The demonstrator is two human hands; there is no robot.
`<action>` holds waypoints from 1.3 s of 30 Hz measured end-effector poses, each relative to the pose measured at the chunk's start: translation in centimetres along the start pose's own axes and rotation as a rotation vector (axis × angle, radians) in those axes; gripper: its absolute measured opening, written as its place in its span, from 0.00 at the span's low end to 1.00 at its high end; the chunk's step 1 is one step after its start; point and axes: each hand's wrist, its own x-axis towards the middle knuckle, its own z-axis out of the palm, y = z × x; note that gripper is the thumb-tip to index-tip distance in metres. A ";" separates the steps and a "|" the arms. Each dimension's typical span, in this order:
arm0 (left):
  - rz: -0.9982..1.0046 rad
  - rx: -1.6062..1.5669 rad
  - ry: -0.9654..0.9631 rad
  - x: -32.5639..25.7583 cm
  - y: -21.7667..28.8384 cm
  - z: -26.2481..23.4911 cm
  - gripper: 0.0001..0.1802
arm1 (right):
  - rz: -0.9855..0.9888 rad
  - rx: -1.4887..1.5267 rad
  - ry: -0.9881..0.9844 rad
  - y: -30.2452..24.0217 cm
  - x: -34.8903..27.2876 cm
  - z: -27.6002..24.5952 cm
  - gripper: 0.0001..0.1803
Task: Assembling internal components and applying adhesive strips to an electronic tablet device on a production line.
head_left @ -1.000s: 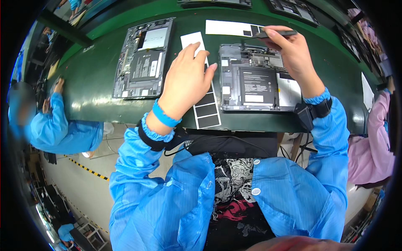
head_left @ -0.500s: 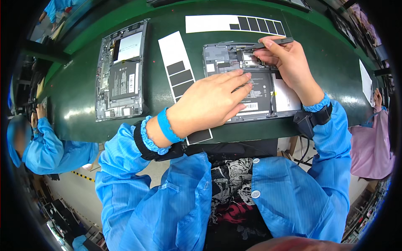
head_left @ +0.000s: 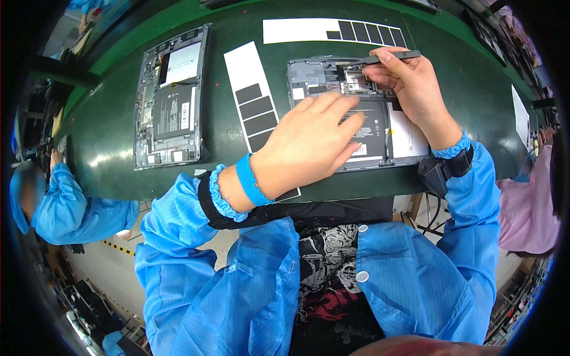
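An opened device chassis [head_left: 309, 72] lies on the table before me, showing circuit boards, a black battery [head_left: 371, 127] and a silvery panel [head_left: 407, 132]. My right hand [head_left: 409, 80] is above its upper right part, with black tweezers [head_left: 396, 56] pinched between thumb and fingers. The tips of the tweezers point left, over the circuit area near a metal-shielded module [head_left: 356, 82]. My left hand [head_left: 314, 136] hovers over the chassis's left side and battery, fingers bent and apart, holding nothing I can see. It hides part of the battery and the chassis's lower left.
A second opened chassis [head_left: 172, 98] lies to the left. White sheets with black rectangular pieces lie between the two [head_left: 246, 71] and behind mine [head_left: 297, 31]. Another white sheet [head_left: 521, 113] is at far right. Co-workers sit left [head_left: 77, 202] and right [head_left: 528, 207] of the green table [head_left: 107, 136].
My left hand has shifted slightly right, its fingers curling more and spreading from the battery. My right hand has moved a little up and right with the tweezers.
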 end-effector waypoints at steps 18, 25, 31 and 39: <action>-0.087 0.114 0.012 0.3 0.5 0.4 0.26 | 0.007 -0.033 0.035 0.3 0.3 0.1 0.13; -0.086 0.184 0.027 0.6 -0.1 0.7 0.26 | -0.053 -0.035 0.081 0.3 0.2 0.9 0.16; -0.256 0.059 0.164 -2.0 -0.5 -3.0 0.22 | -0.281 -0.326 -0.018 -1.8 0.5 3.3 0.15; -0.553 0.337 0.199 -7.9 -3.7 -1.4 0.26 | -0.308 -0.851 -0.131 0.2 3.6 12.7 0.18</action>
